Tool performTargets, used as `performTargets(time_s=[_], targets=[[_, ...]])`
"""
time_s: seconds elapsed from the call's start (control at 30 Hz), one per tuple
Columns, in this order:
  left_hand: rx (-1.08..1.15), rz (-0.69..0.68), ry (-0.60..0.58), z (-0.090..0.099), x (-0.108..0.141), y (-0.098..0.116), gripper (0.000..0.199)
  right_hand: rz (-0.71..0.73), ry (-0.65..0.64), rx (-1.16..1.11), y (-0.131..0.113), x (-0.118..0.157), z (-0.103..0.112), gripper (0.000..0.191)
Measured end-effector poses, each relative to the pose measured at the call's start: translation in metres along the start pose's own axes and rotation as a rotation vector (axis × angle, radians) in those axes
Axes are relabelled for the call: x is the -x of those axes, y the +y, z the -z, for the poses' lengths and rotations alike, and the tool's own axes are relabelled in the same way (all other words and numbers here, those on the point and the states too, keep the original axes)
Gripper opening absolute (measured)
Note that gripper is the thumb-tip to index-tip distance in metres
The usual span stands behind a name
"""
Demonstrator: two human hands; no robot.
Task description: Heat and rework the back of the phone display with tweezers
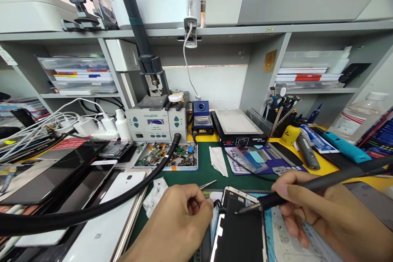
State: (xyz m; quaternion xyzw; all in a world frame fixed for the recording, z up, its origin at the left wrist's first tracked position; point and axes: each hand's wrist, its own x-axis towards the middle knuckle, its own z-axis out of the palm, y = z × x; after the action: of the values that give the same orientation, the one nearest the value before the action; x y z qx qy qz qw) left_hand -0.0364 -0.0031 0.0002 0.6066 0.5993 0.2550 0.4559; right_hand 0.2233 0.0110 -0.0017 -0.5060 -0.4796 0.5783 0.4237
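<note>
A phone screen assembly with a black back and pale metal edges lies in front of me. At its upper left edge, my left hand is closed in a pinch, with a small black strip at the fingertips. My right hand grips the black handle of a soldering iron. The iron's thin metal tip rests on or just above the upper part of the screen's back. Behind my left knuckles, the pointed end of metal tweezers sticks out; their other end is hidden.
Several phones are stacked left, crossed by a thick black hose. A hot-air station, parts tray and heating plate stand behind. White tissue lies on the green mat. Bottles and a tool holder are at right.
</note>
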Motion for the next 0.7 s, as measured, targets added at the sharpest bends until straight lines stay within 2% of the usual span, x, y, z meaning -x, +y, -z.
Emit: performTargets(time_s=[0.2,0.43,0.6,0.7], targets=[[0.024,-0.006,0.003,0.001,0.000,-0.001,0.037,-0.011,0.020,-0.028,-0.001,0.000,0.000,0.049],[0.088,-0.001,-0.020,0.002,0.002,0.001,0.036,-0.022,0.032,-0.130,0.001,-0.001,0.003,0.039],[0.117,0.003,-0.078,0.005,0.005,0.003,0.035,-0.033,0.103,-0.141,-0.005,-0.001,-0.003,0.042],[0.143,0.036,-0.071,0.006,0.009,0.010,0.032,-0.037,0.099,-0.158,-0.006,-0.001,-0.004,0.045]])
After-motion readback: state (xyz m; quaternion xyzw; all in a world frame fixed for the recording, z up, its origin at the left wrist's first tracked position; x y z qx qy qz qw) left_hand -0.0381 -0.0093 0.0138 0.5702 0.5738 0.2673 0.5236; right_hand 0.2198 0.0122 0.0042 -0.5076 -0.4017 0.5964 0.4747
